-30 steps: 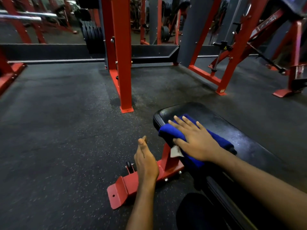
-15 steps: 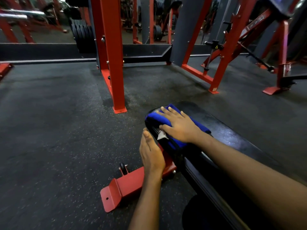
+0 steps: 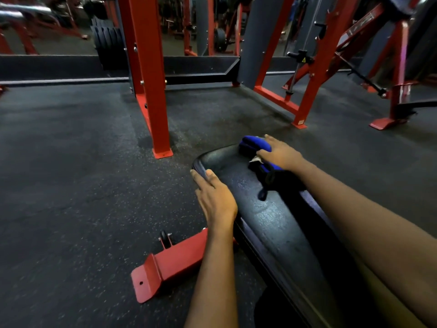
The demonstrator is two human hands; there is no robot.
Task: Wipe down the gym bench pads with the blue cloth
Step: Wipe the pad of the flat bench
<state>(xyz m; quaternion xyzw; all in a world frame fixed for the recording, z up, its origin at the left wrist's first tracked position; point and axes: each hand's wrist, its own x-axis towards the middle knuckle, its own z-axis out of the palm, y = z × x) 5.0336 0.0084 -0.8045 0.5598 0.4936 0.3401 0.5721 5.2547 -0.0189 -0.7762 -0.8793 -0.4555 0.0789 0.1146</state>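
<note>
I saw the pad (image 3: 272, 209) as a black leather-like covering, glossy and finely grained. The cloth (image 3: 256, 143) at its far end looked soft and matt. The bench foot (image 3: 170, 268) and the post (image 3: 151, 79) were smooth red-painted metal; the floor (image 3: 82, 174) was rough, speckled matting.

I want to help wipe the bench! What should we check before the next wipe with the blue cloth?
1. Cloth in hand: ok. The right hand holds the blue cloth.
2. Cloth touching the bench pad: ok, at its far end.
3. Cloth spread flat: not ok, it is bunched up.
4. Is the left hand clear of the cloth: ok, it rests flat on the pad's left edge, apart from the cloth.
5. Whole pad wiped: cannot tell. The surface looks patchy and the arms hide part of it.
</note>
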